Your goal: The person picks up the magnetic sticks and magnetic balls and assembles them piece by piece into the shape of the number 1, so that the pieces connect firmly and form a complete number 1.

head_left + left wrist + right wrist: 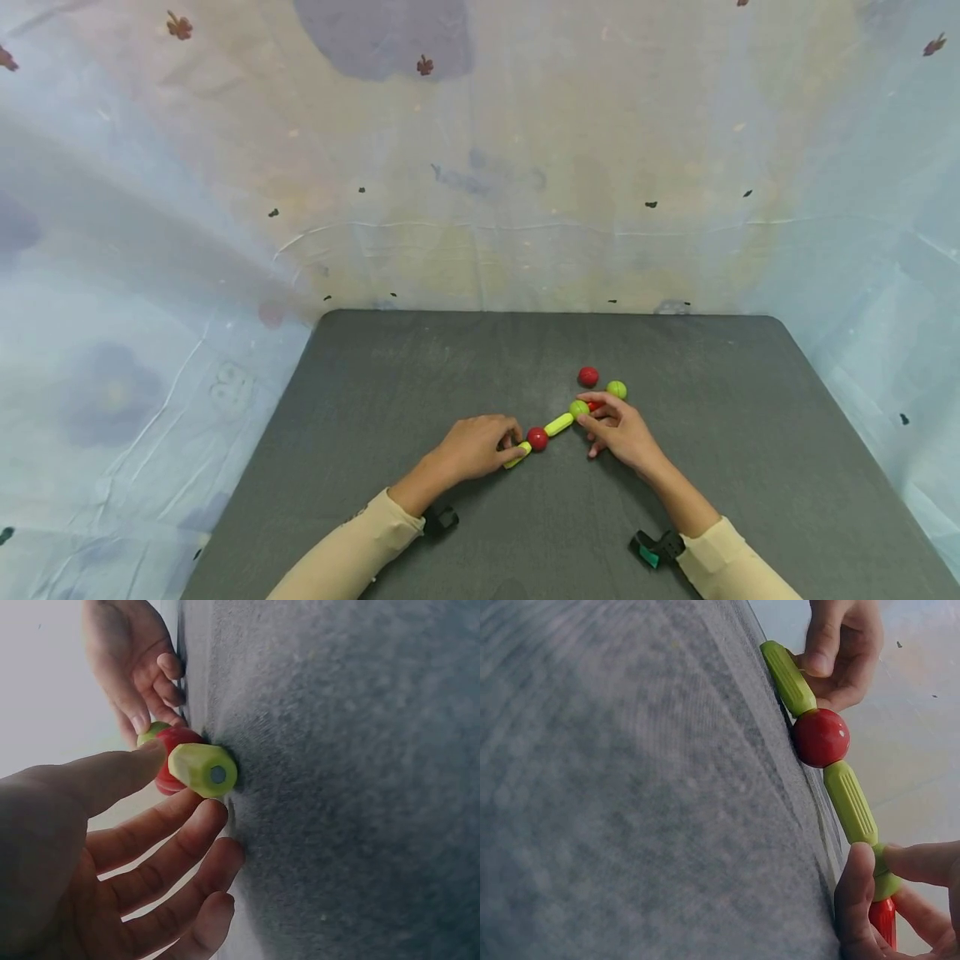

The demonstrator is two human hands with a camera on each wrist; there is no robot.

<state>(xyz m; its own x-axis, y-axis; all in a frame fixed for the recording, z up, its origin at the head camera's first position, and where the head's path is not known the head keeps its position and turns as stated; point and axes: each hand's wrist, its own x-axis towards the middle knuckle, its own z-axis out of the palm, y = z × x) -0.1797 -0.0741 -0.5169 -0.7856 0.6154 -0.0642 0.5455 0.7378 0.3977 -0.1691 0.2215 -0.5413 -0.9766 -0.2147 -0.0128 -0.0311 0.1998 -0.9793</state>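
Note:
A chain of toy rods and balls lies slantwise on the table between both hands. At its near left end, the left hand point(477, 448) pinches a yellow-green rod point(789, 677) between thumb and forefinger, the other fingers loosely bent. A shiny red ball point(822, 738) joins it to a second yellow-green rod point(850, 802). The right hand point(624, 433) pinches the green ball point(578, 408) beyond that, thumb and fingertips on its sides. A red rod point(883, 922) continues from this ball, partly hidden by the fingers. Grey metal shows on the left rod's end face point(217, 775).
Another green ball point(617, 390) sits in line with the red rod, just past the right fingers. A separate red ball point(588, 377) lies behind the chain. The dark grey table point(420, 358) has patterned sheets point(480, 183) hanging behind and beside it.

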